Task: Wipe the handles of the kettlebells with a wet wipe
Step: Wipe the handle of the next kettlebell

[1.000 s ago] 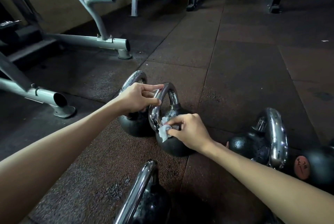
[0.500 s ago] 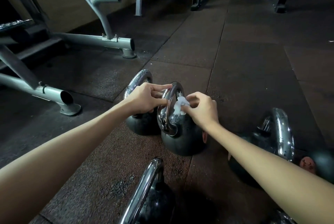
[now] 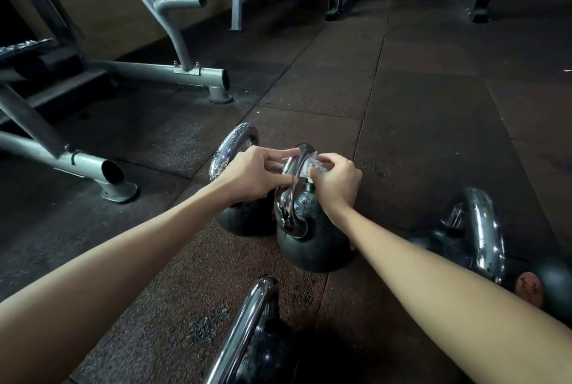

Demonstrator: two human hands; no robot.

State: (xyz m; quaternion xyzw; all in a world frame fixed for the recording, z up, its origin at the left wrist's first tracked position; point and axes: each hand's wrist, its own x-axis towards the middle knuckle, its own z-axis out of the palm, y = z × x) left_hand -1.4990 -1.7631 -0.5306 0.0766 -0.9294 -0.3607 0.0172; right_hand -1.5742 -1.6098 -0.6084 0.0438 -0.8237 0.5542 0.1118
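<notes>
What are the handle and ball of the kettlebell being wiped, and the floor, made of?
Handle: polished chromed metal, judging by mirror-like reflections. Ball: probably cast iron, dull black coating, slightly pebbled. Floor: likely rubber tiles, matte, speckled, with seams.

Right hand has climbed chrome handle of middle kettlebell — one second ago low, at handle's foot just above black ball; half a second ago partway up inner curve; now at top of arc, on its right side. Wet wipe has risen with it: earlier bunched near ball, now pinched under curled fingers against handle's crown. Left hand grip has spread slightly — index finger reaches over handle top, thumb sits lower on left side.
</notes>
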